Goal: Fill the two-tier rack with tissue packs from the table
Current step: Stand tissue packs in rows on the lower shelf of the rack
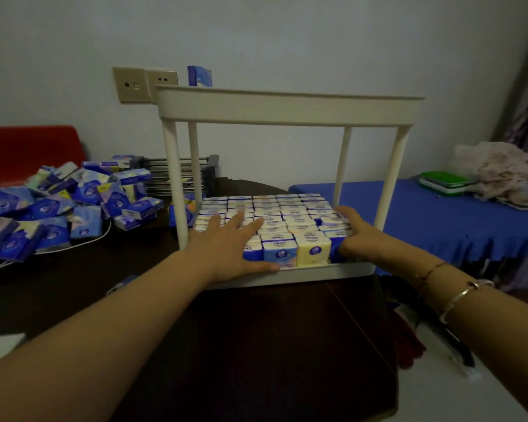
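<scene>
Dark wood makes up the bench (256, 345), set against a pale wall with two beige sockets (145, 83) at the far left. On it stands the two-tier rack (287, 108), white plastic, with four slim round posts holding a shallow upper tray above a lower tray. The lower tier is packed tight with tissue packs (282, 222) standing upright in neat rows, mostly blue and white, one pale yellow pack (313, 252) in the near row. Their top edges read "Vinda", printed upside down from this side, and the near faces carry a round blue emblem. One blue pack (199, 76) shows above the far left rim of the upper tier. A loose heap of packs (64, 205) in the same blue wrapping lies on the bench to the left of the rack, in front of a red chair (28, 150).

The left hand (226, 242) lies flat with fingers stretched over the near left rows, its thumb along the lower tray's near rim. The right hand (357, 233) cups the near right corner of the packed rows, fingers curled against the end packs. A bangle (461, 295) and a thin cord circle the right wrist. To the right, a bed with a blue cover (439, 214) holds green boxes and crumpled cloth.
</scene>
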`<state>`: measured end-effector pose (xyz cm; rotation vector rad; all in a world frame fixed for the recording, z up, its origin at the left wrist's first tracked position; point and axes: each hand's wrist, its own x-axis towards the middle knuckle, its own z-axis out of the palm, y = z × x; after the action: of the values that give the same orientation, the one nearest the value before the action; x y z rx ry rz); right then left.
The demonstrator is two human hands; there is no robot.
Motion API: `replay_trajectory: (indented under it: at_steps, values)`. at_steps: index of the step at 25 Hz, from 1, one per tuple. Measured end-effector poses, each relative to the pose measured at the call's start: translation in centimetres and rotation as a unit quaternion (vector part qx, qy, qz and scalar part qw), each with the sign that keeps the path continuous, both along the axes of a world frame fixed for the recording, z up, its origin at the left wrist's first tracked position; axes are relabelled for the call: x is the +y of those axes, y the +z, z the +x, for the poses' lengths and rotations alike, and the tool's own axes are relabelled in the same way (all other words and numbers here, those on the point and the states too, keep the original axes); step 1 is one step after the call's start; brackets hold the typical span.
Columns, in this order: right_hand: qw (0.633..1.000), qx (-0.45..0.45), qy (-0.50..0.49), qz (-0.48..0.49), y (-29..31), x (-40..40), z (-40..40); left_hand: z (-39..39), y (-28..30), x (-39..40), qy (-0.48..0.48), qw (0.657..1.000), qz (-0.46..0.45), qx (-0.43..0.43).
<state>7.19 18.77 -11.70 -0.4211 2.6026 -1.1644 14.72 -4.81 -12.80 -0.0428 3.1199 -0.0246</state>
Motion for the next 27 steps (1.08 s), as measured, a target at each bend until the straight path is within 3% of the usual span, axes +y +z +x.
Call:
replay_trajectory:
  at_steps: [4,9,14,20,23,27]
  values:
    - [0.983,0.073,0.045,0.165,0.4,0.0,-0.2,-0.4,-0.4,0.3,0.0,1.0,-0.005,0.017]
    - [0.915,0.167,0.05,0.363,0.4,-0.4,-1.1,-0.8,-0.6,1.0,-0.006,1.0,-0.013,0.023]
    - [0.916,0.176,0.043,0.357,0.5,-0.6,-0.3,-0.5,-0.4,0.9,-0.002,1.0,-0.008,0.03]
    - [0.861,0.297,-0.009,0.413,2.2,-1.2,4.8,2.0,0.7,1.1,-0.048,0.994,-0.029,0.091]
    - [0.862,0.372,0.013,0.344,3.0,-3.3,7.9,5.0,0.8,0.0,-0.1,0.978,0.062,0.175]
    - [0.887,0.397,0.102,0.212,2.7,-8.9,12.0,10.3,-0.3,-3.0,-0.092,0.945,0.233,0.21]
